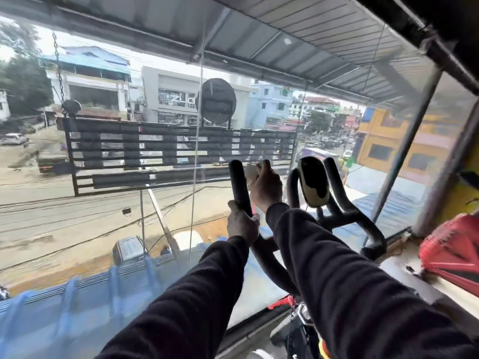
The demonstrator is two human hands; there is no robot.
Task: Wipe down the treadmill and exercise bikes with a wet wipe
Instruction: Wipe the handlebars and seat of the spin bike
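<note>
before the glass wall, the left hand (242,224) grips the stiff handlebar (239,182); just beside it, the right hand (265,186) clutches the soft, limp wet wipe (251,172).

The scene is being viewed from head height, facing forward and down, close behind the fingers (234,206) and toward the window (129,203) beyond.

Matt black foam-like handlebar (239,182), glossy console (313,181), clear glass window (129,216).
</note>
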